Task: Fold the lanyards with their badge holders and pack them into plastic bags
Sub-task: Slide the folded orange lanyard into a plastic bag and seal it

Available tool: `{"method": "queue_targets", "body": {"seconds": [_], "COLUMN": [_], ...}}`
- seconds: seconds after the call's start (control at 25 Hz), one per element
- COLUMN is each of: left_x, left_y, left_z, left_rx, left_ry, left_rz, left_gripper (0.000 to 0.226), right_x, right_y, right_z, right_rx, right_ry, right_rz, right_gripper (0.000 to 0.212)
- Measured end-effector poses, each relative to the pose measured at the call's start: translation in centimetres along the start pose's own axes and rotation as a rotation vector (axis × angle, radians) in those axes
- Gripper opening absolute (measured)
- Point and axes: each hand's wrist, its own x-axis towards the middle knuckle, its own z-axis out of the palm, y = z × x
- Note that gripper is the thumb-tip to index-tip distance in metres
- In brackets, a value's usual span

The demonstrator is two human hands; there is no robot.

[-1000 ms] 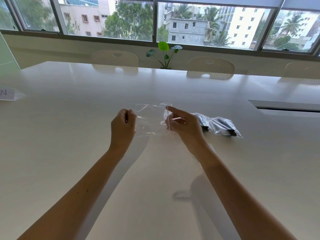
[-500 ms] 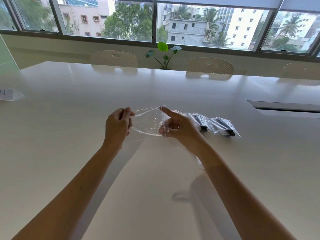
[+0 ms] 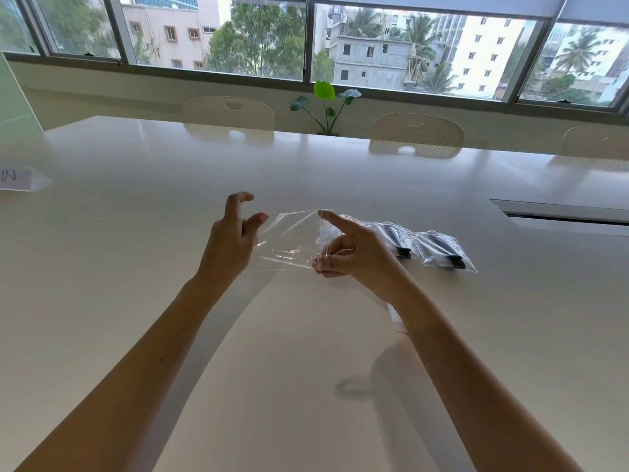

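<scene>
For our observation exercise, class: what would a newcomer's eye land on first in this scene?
First, the clear empty plastic bag held above the middle of the glossy white table, pinched at its zip edge by the right hand, with the left hand open-fingered at its other end. Just right of it lie the packed clear bags with dark contents, and the green leafy plant stands by the window.

Two bare forearms, no sleeves, no rings, no watch
</scene>
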Motion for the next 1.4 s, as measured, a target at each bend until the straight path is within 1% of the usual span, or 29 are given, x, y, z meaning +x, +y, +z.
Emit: {"method": "queue_targets", "body": {"seconds": [0.08,0.16,0.2,0.24,0.32,0.36,0.4,0.44,0.56,0.68,0.76,0.84,0.96,1.04,1.12,1.24,1.32,1.4], "left_x": [-0.2,-0.2,-0.2,-0.2,-0.4,-0.7,-1.0,-1.3,-2.1,-2.3,-2.5,-2.7,-2.9,-3.1,-3.3,-3.6,-3.7,-4.0], "left_y": [0.1,0.3,0.4,0.6,1.3,1.8,2.3,2.6,2.8,2.7,2.8,3.0,3.6,4.1,4.3,4.6,4.8,5.0], "left_z": [-0.1,-0.4,-0.6,-0.6,-0.5,-0.1,0.3,0.8,1.7,1.8,2.0,2.1,2.1,2.1,2.2,2.8,3.3,4.0], "left_rx": [0.073,0.064,0.05,0.067,0.194,0.267,0.331,0.378,0.464,0.479,0.462,0.426,0.352,0.318,0.309,0.293,0.283,0.28], "left_ry": [0.055,0.068,0.016,-0.078,-0.336,-0.435,-0.492,-0.518,-0.509,-0.451,-0.418,-0.385,-0.349,-0.343,-0.353,-0.401,-0.432,-0.448], "left_rz": [0.058,0.079,0.107,0.153,0.24,0.282,0.331,0.374,0.44,0.506,0.546,0.574,0.563,0.539,0.522,0.487,0.471,0.466], "left_gripper": [0.037,0.04,0.045,0.057,0.093,0.108,0.117,0.121,0.118,0.101,0.09,0.081,0.074,0.074,0.075,0.077,0.078,0.078], "right_x": [0.1,0.2,0.1,0.1,0.0,0.0,-0.1,-0.2,-0.5,-0.7,-0.7,-0.7,-0.8,-1.1,-1.5,-3.1,-4.4,-5.7], "right_y": [-0.1,-0.1,-0.1,-0.1,-0.1,-0.1,-0.1,-0.1,0.1,0.2,0.2,0.0,-0.7,-1.3,-1.7,-1.5,-0.6,0.7], "right_z": [0.0,-0.1,-0.1,-0.2,-0.1,-0.1,-0.1,-0.1,-0.2,-0.4,-0.5,-0.6,-1.3,-2.5,-4.6,-8.2,-9.9,-10.9], "right_rx": [-0.05,-0.162,-0.228,-0.297,-0.452,-0.524,-0.579,-0.619,-0.714,-0.738,-0.716,-0.619,-0.455,-0.356,-0.34,-0.379,-0.424,-0.499], "right_ry": [0.014,0.04,0.05,0.053,0.05,0.047,0.043,0.037,0.019,0.009,0.012,0.018,0.04,0.114,0.252,0.38,0.427,0.437], "right_rz": [-0.016,-0.028,-0.034,-0.041,-0.053,-0.054,-0.05,-0.044,-0.05,-0.07,-0.059,-0.023,0.013,0.057,0.102,0.188,0.263,0.392], "right_gripper": [0.079,0.081,0.081,0.081,0.082,0.082,0.083,0.084,0.085,0.082,0.075,0.062,0.032,0.02,0.013,0.011,0.01,0.013]}}
